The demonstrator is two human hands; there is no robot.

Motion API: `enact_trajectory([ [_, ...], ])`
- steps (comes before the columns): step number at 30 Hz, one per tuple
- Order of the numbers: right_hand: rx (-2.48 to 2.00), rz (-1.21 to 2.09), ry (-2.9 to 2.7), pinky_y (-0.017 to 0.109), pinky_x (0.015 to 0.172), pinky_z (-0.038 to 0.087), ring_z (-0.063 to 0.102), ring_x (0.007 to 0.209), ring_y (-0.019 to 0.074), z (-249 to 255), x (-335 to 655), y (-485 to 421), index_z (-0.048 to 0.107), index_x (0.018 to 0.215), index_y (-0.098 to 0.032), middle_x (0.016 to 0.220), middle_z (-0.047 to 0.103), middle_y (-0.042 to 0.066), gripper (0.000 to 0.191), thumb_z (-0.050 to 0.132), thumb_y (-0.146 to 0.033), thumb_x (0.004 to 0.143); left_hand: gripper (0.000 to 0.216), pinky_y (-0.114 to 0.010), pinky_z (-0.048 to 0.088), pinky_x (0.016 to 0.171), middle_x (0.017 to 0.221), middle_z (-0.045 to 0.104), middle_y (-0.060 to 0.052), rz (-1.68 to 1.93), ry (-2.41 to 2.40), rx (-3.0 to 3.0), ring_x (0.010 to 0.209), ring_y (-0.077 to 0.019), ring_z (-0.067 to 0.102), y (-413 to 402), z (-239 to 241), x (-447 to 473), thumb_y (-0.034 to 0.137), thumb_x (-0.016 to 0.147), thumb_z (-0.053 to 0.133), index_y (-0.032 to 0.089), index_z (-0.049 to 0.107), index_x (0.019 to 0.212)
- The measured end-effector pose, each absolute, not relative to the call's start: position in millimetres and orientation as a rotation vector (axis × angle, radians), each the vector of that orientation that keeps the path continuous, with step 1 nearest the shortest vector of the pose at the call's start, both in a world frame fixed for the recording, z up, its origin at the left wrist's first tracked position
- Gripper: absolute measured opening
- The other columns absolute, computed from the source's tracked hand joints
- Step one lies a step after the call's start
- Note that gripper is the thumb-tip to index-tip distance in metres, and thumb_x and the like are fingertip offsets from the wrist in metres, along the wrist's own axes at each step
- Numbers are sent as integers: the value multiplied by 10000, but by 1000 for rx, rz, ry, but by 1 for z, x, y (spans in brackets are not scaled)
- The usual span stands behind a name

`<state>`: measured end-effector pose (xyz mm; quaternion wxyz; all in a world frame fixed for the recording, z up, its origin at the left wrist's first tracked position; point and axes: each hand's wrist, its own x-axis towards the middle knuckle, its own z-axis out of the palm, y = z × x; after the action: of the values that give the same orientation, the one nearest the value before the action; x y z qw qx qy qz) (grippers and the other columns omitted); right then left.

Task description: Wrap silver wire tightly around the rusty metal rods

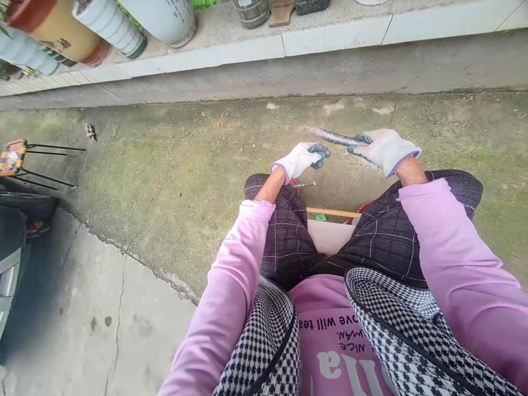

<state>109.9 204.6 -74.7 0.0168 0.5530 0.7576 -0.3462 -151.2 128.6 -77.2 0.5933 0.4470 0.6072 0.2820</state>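
I sit with my knees apart over bare ground, wearing white work gloves with dark fingertips. My right hand (381,148) grips one end of a short grey metal rod (335,137) that points left and slightly up. My left hand (303,158) hovers just below the rod's free end, fingers curled, with nothing visibly in it. Between my knees a thin stick (332,212) lies across, and a small rusty rod (304,185) shows under my left wrist.
A concrete kerb (264,49) runs across the top with several large pots (165,19) standing on it. At the left edge is a small woven stool with thin metal legs (25,159). Cracked concrete pavement (103,308) lies at lower left.
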Motion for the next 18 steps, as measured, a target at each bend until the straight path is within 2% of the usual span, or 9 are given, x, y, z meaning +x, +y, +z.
enact_trajectory([
  [5,1771,-1966,2117,307,532,370,445,602,178,-59,112,183,826,1227,-251,722,526,-1,536,967,-740,1059,168,-261,611,863,806,800,13,685,1363,1013,707,-97,711,127,-76,-155,1,931,764,154,834,933],
  [8,1521,-2255,2049,275,488,305,366,545,135,-54,116,174,799,1223,-247,693,477,-48,562,986,-745,1041,150,-280,613,903,856,828,-12,671,1359,1103,764,-119,743,129,-82,-158,30,936,776,158,850,909],
  [12,1185,-2258,1933,256,435,279,363,515,99,-56,127,174,796,1067,-217,665,508,-48,572,1085,-697,952,71,-316,611,941,862,828,-24,657,1404,1230,887,-188,782,132,-89,-163,106,882,829,172,854,883],
  [15,1152,-2118,1871,232,441,305,421,547,91,-58,135,179,847,1089,-186,708,579,-25,592,1161,-641,875,72,-312,592,924,884,830,-20,651,1394,1271,882,-177,733,134,-88,-166,145,820,798,172,842,870],
  [18,1197,-2013,1882,243,448,304,436,567,104,-61,143,184,862,1099,-197,722,600,-8,567,1156,-629,878,62,-296,556,873,854,801,-10,640,1402,1311,833,-158,664,135,-87,-168,189,806,806,178,836,858],
])
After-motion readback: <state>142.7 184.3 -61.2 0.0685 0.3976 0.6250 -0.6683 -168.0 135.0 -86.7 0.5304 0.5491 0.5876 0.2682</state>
